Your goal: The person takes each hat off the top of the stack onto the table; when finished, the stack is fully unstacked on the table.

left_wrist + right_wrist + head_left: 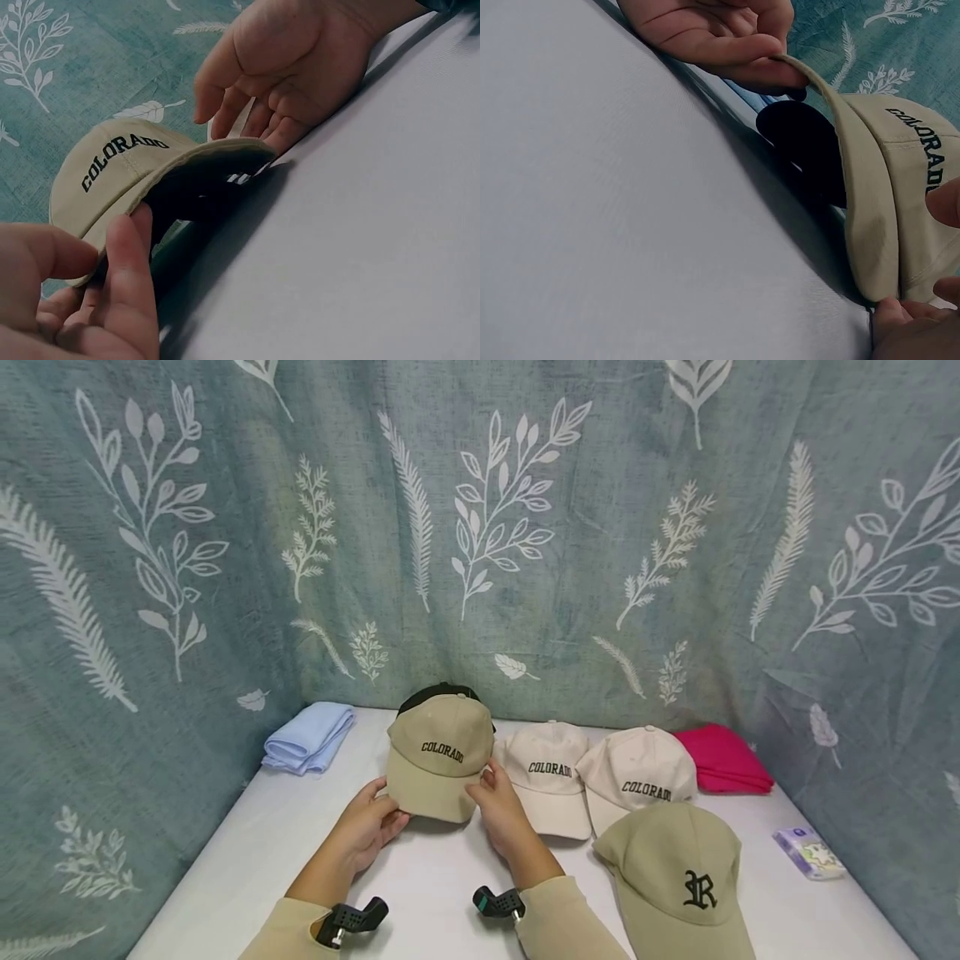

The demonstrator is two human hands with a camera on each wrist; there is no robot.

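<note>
A khaki baseball cap [438, 739] with COLORADO lettering faces me, its brim tilted down toward the table. My left hand [367, 827] pinches the left edge of the brim, thumb on top and fingers beneath, as the left wrist view shows. At the brim's right side, my right hand [502, 806] holds the edge near where it meets the crown. Part of a black cap [457, 690] shows behind the khaki one; most of it is hidden. Just right of my right hand sits a cream COLORADO cap [551, 756], with another cream cap [645, 760] overlapping it.
A larger khaki cap [675, 852] with a black letter R lies front right. Folded light blue cloth [307, 735] is at the back left, folded red cloth [723, 760] at the back right. A small purple packet [808, 853] lies near the right edge. Patterned curtains [420, 643] enclose the white table [435, 910].
</note>
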